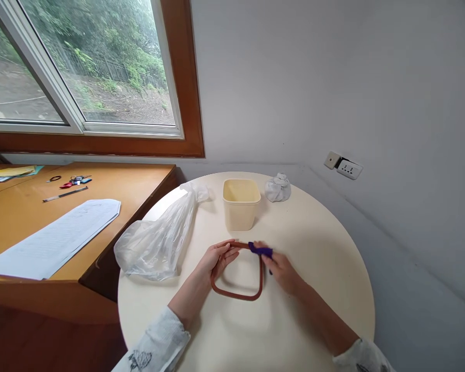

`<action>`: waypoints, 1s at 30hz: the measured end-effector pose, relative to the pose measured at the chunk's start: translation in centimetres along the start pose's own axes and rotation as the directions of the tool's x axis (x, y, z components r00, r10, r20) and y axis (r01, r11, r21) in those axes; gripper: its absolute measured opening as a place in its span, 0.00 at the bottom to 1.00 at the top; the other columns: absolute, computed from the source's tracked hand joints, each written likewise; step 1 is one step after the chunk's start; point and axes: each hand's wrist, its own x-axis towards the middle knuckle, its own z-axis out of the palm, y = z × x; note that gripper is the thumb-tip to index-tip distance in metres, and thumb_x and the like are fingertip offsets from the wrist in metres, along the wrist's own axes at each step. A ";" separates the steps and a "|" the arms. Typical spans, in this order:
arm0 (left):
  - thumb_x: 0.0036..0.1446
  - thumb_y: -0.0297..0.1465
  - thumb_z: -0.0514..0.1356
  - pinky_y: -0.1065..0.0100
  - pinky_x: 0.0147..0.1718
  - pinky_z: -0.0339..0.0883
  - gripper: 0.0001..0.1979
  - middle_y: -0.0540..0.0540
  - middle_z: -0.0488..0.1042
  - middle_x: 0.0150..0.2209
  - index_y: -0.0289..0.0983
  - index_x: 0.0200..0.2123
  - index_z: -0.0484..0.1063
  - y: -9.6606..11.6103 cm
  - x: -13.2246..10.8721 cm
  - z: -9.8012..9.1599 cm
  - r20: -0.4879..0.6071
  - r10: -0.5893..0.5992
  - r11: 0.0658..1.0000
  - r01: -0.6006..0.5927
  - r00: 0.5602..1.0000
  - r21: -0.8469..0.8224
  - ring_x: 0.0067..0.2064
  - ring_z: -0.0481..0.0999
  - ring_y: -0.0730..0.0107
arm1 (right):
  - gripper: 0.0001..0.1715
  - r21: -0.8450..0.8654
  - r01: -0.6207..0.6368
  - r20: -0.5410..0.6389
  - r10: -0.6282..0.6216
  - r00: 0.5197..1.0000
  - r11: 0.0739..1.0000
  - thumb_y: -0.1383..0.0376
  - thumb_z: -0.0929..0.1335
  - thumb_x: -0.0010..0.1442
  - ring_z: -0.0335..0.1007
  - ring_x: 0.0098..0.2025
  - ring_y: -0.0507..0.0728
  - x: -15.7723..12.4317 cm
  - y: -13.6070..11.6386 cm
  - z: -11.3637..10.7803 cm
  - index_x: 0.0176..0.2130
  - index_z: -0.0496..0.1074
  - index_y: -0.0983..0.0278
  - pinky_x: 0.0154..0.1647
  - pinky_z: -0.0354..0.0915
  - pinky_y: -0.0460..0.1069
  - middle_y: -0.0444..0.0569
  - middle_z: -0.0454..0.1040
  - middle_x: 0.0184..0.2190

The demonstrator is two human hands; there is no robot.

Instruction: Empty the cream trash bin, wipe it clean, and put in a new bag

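Observation:
A brown, rounded-square ring (238,296), likely a rim or lid frame, is held up over the round table. My left hand (221,257) grips its upper left side, fingers closed around the edge. At its upper right corner my right hand (281,268) pinches a dark purple cloth (260,250) that is wrapped over the ring there. Just beyond the ring stands a cream square plastic tub (241,212), upright and without a cover. The fingertips of my right hand are partly hidden by the cloth and slightly blurred.
A white plastic bag (155,243) lies on the left of the round table (333,248). A bundled grey-white cloth (278,188) sits behind the tub. On the wooden desk (139,181) to the left are papers (62,237), a pen (65,194) and keys (77,180).

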 end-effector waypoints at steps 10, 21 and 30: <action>0.57 0.20 0.51 0.67 0.46 0.70 0.07 0.40 0.76 0.35 0.30 0.36 0.69 0.2 0.7 0.0 -0.250 0.108 0.988 -0.132 0.962 -0.080 0.38 0.78 0.67 | 0.29 -0.370 0.237 0.283 -0.134 0.950 0.899 0.69 0.56 0.62 0.45 0.63 0.56 -4.9 -0.5 2.7 0.61 0.48 0.59 0.63 0.42 0.61 0.47 0.53 0.61; 0.59 0.21 0.51 0.73 0.42 0.71 0.08 0.45 0.76 0.34 0.33 0.34 0.68 -1.3 -0.1 0.7 -0.392 0.249 0.944 -0.313 0.886 -0.107 0.36 0.77 0.75 | 0.31 -0.316 0.123 0.116 -0.091 0.989 0.941 0.70 0.55 0.61 0.37 0.65 0.58 -6.3 -2.0 7.9 0.63 0.44 0.62 0.63 0.44 0.61 0.48 0.46 0.63; 0.59 0.21 0.52 0.72 0.44 0.69 0.08 0.43 0.77 0.34 0.32 0.34 0.71 -1.4 0.4 0.7 -0.412 0.277 0.944 -0.327 0.868 -0.054 0.34 0.77 0.76 | 0.26 0.030 0.060 0.162 -0.064 0.985 0.998 0.65 0.58 0.61 0.50 0.61 0.61 -5.3 -5.7 8.4 0.59 0.57 0.62 0.62 0.44 0.61 0.51 0.59 0.59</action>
